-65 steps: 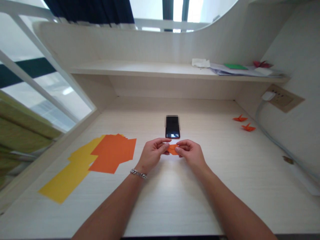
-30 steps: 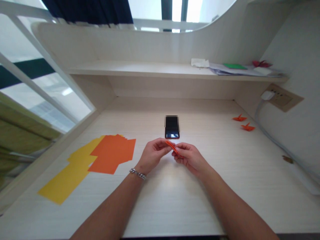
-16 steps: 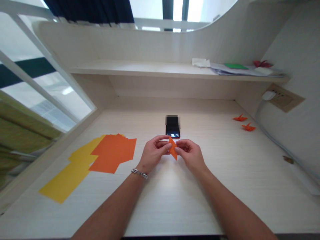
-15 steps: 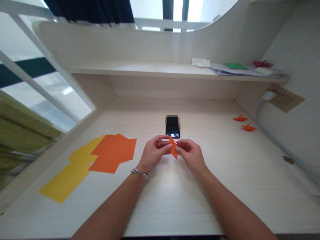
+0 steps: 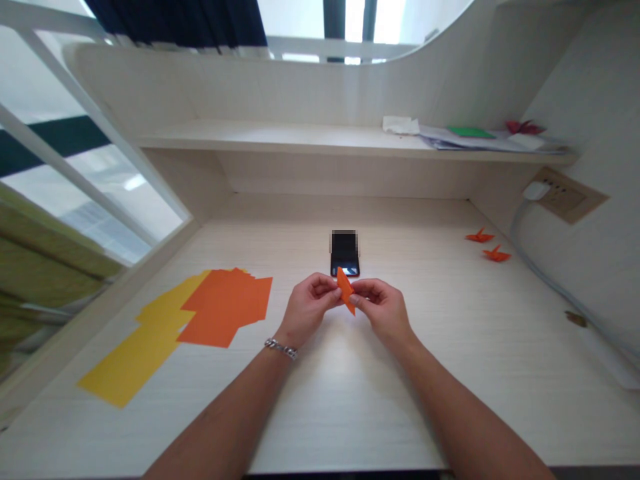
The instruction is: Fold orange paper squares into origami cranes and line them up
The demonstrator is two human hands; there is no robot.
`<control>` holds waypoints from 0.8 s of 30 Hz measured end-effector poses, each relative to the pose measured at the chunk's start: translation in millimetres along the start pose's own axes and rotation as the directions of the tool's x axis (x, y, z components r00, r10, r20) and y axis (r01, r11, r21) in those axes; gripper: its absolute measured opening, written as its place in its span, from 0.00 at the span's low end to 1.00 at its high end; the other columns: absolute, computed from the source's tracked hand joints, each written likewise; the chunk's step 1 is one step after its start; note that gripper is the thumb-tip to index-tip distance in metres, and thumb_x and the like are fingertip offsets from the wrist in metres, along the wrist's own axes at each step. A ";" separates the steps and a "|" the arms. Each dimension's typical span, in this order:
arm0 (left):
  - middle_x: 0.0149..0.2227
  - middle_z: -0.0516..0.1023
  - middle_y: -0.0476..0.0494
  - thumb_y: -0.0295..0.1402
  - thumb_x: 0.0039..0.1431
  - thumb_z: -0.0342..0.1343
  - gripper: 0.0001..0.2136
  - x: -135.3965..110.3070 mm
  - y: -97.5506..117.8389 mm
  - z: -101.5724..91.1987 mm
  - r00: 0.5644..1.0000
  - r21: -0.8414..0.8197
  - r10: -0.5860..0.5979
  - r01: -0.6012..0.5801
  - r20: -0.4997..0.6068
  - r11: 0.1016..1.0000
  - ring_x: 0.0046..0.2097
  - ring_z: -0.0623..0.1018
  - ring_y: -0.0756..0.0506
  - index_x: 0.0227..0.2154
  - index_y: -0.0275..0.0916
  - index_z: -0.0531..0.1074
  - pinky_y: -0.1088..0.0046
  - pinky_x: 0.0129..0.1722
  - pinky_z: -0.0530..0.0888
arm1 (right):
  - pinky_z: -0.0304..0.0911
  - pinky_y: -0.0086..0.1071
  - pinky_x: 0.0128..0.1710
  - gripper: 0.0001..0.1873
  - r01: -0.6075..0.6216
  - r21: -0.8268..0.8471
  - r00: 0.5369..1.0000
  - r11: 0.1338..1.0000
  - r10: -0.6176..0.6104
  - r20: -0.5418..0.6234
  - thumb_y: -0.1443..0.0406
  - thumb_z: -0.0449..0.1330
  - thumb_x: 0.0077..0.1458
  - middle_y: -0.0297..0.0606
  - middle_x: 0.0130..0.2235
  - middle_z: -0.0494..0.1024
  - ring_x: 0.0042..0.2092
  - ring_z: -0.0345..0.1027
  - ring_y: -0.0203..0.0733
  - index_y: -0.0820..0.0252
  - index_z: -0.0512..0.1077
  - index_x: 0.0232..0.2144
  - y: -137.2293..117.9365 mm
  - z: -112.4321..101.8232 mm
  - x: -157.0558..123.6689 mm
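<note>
A small piece of folded orange paper [image 5: 345, 291] is held up between my two hands over the desk, narrow and pointed at its upper and lower ends. My left hand [image 5: 311, 303] pinches its left side between thumb and fingers. On the other side my right hand [image 5: 384, 305] grips it the same way, thumb in front. Just beyond the paper lies a black phone [image 5: 345, 257], its near edge close to the paper's upper tip. Two folded orange paper cranes, a far one [image 5: 480, 236] and a nearer one [image 5: 497, 254], rest at the desk's right.
Orange sheets [image 5: 225, 307] overlap yellow sheets [image 5: 133, 363] on the left of the desk [image 5: 350, 413]. A shelf [image 5: 300, 143] crosses the back, bearing papers [image 5: 480, 141] and a red folded piece [image 5: 525, 127]. At right, a cable [image 5: 530, 263] runs from a wall socket [image 5: 567, 195].
The folded paper has turned and looks narrower now. My left fingers have curled in and shifted slightly; my right hand has barely moved.
</note>
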State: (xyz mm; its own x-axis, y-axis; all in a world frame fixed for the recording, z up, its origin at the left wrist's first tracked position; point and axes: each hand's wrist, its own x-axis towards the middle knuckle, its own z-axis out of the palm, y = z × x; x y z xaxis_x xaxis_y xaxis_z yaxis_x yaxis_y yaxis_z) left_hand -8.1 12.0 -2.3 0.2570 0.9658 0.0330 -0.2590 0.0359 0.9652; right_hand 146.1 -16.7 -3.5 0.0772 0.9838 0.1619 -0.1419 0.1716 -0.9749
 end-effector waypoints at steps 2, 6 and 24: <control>0.30 0.78 0.46 0.31 0.47 0.65 0.10 0.0 0.1 0.5 1.000 0.053 -0.008 0.008 0.003 0.999 0.32 0.77 0.50 0.30 0.35 0.69 0.74 0.34 0.75 | 0.70 0.34 0.35 0.10 0.001 -0.011 1.000 1.000 -0.001 0.007 0.67 0.67 0.42 0.37 0.33 0.80 0.35 0.74 0.42 0.58 0.76 0.32 0.5 -0.2 0.1; 0.28 0.76 0.47 0.33 0.48 0.64 0.09 0.1 0.3 0.9 0.999 0.087 -0.032 0.031 0.009 0.996 0.30 0.76 0.51 0.29 0.34 0.71 0.77 0.31 0.73 | 0.69 0.33 0.35 0.09 0.009 -0.042 1.000 0.999 -0.009 0.019 0.67 0.67 0.42 0.37 0.32 0.79 0.34 0.73 0.41 0.59 0.76 0.31 0.8 0.1 -0.2; 0.33 0.79 0.43 0.32 0.48 0.64 0.09 -2.2 2.8 1.3 1.000 0.020 -0.010 0.010 0.017 1.000 0.36 0.79 0.46 0.32 0.34 0.73 0.65 0.41 0.77 | 0.70 0.37 0.39 0.12 -0.009 -0.060 1.000 0.998 0.007 -0.027 0.66 0.62 0.46 0.40 0.38 0.80 0.38 0.74 0.44 0.59 0.76 0.37 4.7 -0.9 1.2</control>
State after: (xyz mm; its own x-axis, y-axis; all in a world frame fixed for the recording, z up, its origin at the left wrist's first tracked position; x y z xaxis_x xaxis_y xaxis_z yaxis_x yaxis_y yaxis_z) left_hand -8.1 9.7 0.7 0.2750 0.9611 0.0275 -0.2382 0.0403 0.9704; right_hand 146.5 -14.8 -8.0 0.1030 0.9832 0.1505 -0.0827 0.1593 -0.9838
